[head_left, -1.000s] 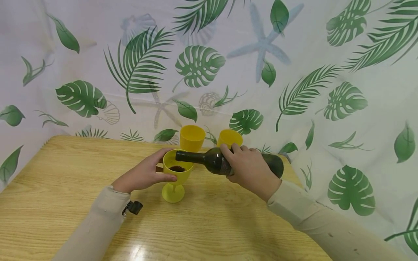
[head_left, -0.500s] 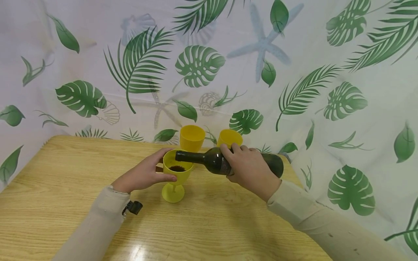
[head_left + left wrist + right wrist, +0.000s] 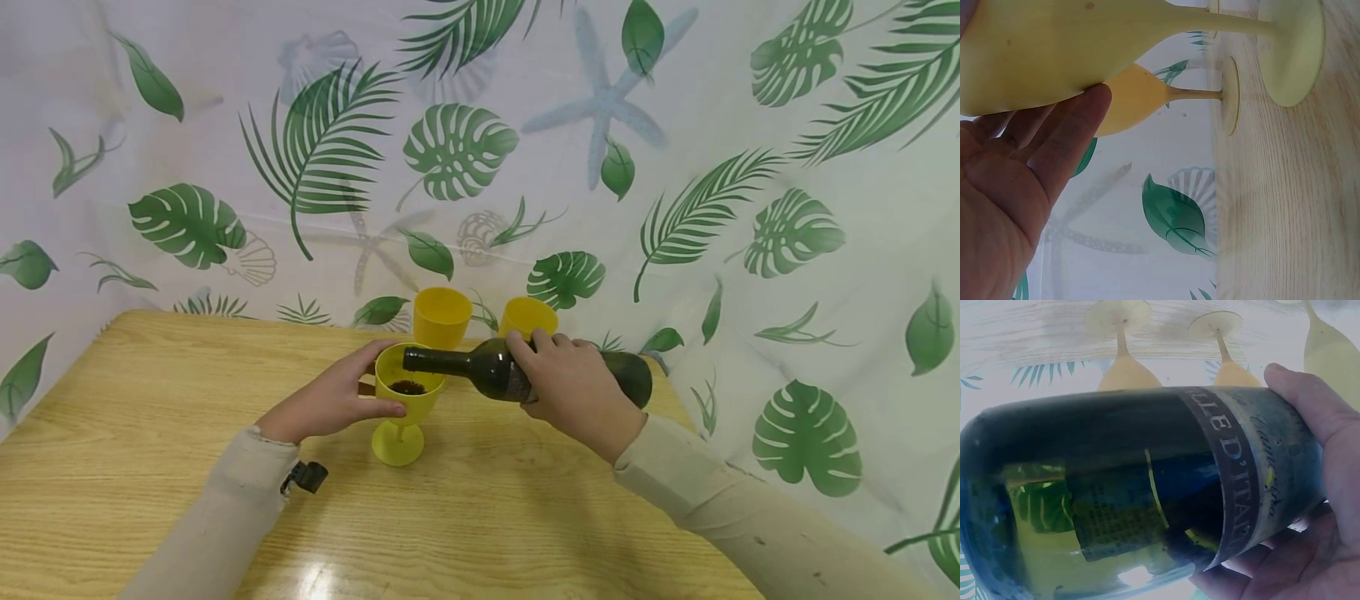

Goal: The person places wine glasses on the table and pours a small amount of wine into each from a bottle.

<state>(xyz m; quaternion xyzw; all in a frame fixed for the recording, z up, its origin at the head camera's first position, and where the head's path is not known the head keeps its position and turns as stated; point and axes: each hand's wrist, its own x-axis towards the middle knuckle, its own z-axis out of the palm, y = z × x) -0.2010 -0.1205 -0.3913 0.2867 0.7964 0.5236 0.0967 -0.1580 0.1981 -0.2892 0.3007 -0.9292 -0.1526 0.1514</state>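
Your right hand (image 3: pixel 573 379) is wrapped round the body of the bottle (image 3: pixel 491 369), which lies close to level. A smooth glass body could turn or slip if your fingers ease, and raising the base too quickly would probably send out a gush. Your left hand (image 3: pixel 337 396) holds the bowl of the front cup (image 3: pixel 424 406), thumb on the near side and fingers round the far side. Squeeze or pull unevenly and the cup could tip, since its stem is thin; its foot (image 3: pixel 397 446) appears to stand flat on the table (image 3: pixel 480 517).

The bottle's neck (image 3: pixel 442 361) crosses the cup's right rim, with its mouth over the bowl; whether neck and rim touch, you cannot tell here. A knock there could tilt the cup, and drawing the mouth back past the rim would spill. Dark liquid (image 3: pixel 407 387) sits low inside, so overfilling looks a small risk for now.

Farther out, the left back cup (image 3: pixel 442 321) and right back cup (image 3: pixel 528 317) stand behind; a wide swing of the bottle could topple either.
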